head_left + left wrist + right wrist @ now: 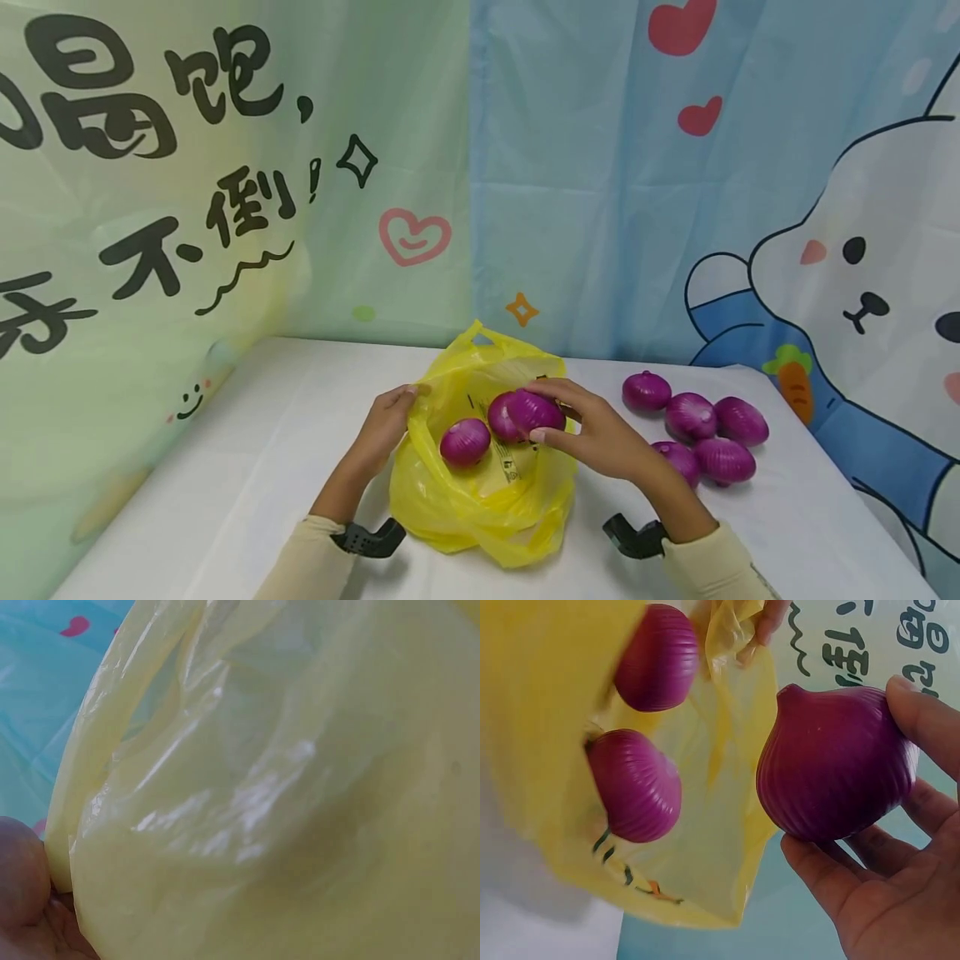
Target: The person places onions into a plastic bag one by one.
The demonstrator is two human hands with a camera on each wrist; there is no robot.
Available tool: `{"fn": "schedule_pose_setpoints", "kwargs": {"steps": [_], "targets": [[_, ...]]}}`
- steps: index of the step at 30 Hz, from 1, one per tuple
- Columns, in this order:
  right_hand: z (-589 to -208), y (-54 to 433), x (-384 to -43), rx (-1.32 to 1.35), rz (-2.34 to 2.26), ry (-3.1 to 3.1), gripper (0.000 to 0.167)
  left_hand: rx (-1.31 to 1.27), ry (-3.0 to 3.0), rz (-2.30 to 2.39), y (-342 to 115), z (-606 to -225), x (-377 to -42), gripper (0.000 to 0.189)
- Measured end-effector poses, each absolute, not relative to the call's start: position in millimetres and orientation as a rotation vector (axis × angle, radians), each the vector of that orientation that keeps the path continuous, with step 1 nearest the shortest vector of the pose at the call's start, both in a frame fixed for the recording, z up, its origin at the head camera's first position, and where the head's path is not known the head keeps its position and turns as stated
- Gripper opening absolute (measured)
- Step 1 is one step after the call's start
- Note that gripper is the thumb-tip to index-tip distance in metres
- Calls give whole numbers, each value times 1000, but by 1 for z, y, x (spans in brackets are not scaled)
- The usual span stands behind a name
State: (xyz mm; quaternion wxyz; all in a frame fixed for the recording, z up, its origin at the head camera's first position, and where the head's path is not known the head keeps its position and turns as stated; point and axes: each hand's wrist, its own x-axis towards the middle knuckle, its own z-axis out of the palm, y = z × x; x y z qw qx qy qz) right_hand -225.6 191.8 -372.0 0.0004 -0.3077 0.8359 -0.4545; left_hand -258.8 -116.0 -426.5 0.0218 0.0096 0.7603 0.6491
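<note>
A yellow plastic bag (442, 517) stands with its mouth spread on the white table. My left hand (388, 423) pinches the left edge of the bag's mouth; the left wrist view shows its fingertips (22, 874) at the thin plastic (247, 810). In my right hand (600, 425) is a purple onion (836, 761), gripped between thumb and fingers over the bag's opening. Two more purple onions lie inside the bag, one to the left (465, 442) and one (504, 417) partly hidden behind the held onion.
Several purple onions (724, 461) sit in a group on the table (247, 467), right of the bag. Behind the table hangs a printed cloth backdrop (555, 167) with hearts and a cartoon bear. Each wrist carries a black camera mount (371, 540).
</note>
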Motion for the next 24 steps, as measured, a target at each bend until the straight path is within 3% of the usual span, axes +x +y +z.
{"fn": "schedule_pose_setpoints", "kwargs": {"steps": [24], "targets": [[-400,136,-296,-787,-1377,2570,59,45,2361,2037,-117,-430,-262,39]]}}
